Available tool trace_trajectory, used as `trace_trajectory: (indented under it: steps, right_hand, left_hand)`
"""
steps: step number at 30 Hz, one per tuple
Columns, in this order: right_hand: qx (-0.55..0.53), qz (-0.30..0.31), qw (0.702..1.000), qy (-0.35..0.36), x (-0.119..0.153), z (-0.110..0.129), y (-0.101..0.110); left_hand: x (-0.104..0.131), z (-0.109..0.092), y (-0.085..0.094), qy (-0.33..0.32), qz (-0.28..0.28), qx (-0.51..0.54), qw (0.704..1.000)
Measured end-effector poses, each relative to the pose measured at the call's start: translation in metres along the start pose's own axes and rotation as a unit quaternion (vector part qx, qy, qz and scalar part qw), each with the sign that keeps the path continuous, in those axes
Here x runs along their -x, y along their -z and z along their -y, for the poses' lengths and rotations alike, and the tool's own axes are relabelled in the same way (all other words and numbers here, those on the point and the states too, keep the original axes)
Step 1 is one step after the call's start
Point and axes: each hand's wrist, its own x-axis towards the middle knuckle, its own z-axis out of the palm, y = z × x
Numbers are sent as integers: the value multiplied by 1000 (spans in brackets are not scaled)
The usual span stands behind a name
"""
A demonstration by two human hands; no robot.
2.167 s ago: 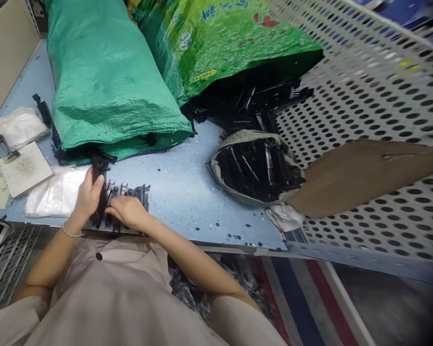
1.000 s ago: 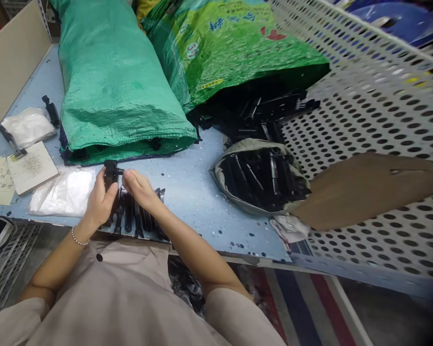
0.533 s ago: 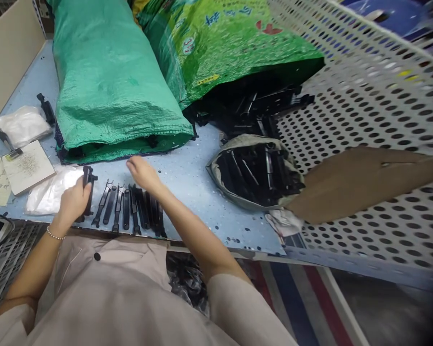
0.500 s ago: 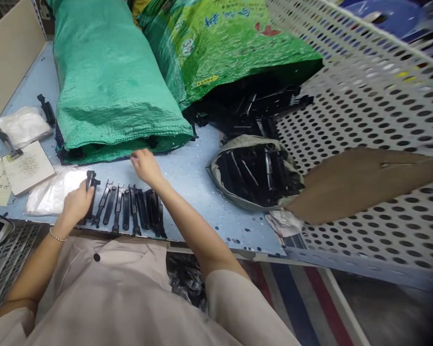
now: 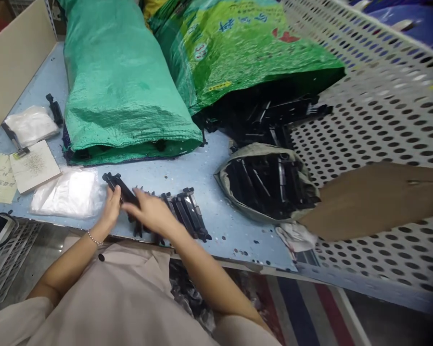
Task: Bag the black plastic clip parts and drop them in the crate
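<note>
- Apparently for steadiness, the left hand (image 5: 110,210) is clamped on a black piece (image 5: 127,193), raised at a slant above the near edge of the tabletop (image 5: 216,211).
- The right hand (image 5: 153,214) lies against its other side, perhaps to brace it; whether those fingers grip, I cannot tell.
- Similar black parts (image 5: 189,214) lie side by side, probably for easy reach.
- The piece looks long, narrow and dark, with small knobs at its far end.

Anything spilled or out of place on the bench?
Loose black parts jut from the printed green sack, looking half spilled; dark specks litter the blue bench near its front edge, like stray debris.
</note>
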Motion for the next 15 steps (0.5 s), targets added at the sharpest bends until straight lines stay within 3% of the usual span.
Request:
trace_trajectory:
  steps: [3, 5, 8, 10, 12, 15]
  right_hand:
    - [-112, 37, 993, -8, 33, -1, -15]
    - [-254, 43, 966, -20, 39, -9, -16]
    - [-439, 59, 896, -44, 35, -14, -15]
    - [-524, 82, 846, -56, 29, -9, -18]
    - [-603, 109, 787, -70, 23, 3, -26]
    - [-707, 167, 680, -103, 12, 28, -50]
  left_hand:
    - [16, -13, 11, -50, 55, -51, 996]
    - [28, -22, 30, -118, 64, -181, 974]
    - [38, -26, 73, -194, -48, -439, 876]
    - [37, -23, 102, -192, -79, -517, 831]
    - [32, -19, 124, -172, -74, -485, 855]
    - [22, -16, 137, -113, -89, -290, 946]
